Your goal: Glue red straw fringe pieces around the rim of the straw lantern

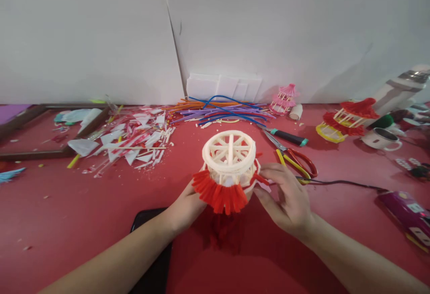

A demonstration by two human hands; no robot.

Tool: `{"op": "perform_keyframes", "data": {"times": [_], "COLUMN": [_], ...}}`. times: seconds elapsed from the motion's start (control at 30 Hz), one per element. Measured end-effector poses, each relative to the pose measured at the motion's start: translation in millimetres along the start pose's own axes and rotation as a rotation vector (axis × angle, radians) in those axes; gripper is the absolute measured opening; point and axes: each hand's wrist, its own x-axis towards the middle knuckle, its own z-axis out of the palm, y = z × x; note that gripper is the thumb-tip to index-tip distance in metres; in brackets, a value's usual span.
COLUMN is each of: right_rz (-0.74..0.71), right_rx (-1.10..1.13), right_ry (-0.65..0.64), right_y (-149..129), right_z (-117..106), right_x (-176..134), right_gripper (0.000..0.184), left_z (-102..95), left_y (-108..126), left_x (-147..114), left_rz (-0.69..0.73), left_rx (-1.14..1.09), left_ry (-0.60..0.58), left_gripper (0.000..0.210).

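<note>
A small round pavilion model of white fuzzy pipe cleaners is raised above the red table, its spoked ring facing up. Short red pipe-cleaner pieces fan out as a fringe along its front and left side. My left hand grips the model from the left, with its fingertips hidden behind the fringe. At the right side of the model my right hand has thumb and forefinger closed around a short red pipe-cleaner piece at the rim. Part of that grip is hard to make out.
Scissors, pliers and a black-green tool lie to the right. Beyond are a mug, a red-yellow model and a pink model. Scraps cover the left; pipe cleaners lie behind.
</note>
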Motion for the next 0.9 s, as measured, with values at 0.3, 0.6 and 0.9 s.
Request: {"op": "perform_keyframes", "data": {"times": [0.3,0.6,0.9], "right_rz": [0.024,0.126,0.159], "right_rx": [-0.061,-0.348,-0.406], "right_ry": [-0.016,-0.383,-0.605], "right_y": [-1.8,29.9,55.9], "right_z": [3.5,-31.5,-28.7], "right_x": [-0.2,7.8,-5.3], "right_gripper": [0.037,0.053,0.036], "left_z": [1.3,8.7,16.0], "left_y": [5.7,12.2,17.9], "left_x": [-10.6,-1.2,5.9], "left_rz": [-0.024,0.033,0.182], "left_rx": [0.078,0.211,0.241], "left_ry": [0.002,0.257,0.270], "left_gripper": [0.041,0.055,0.062]}}
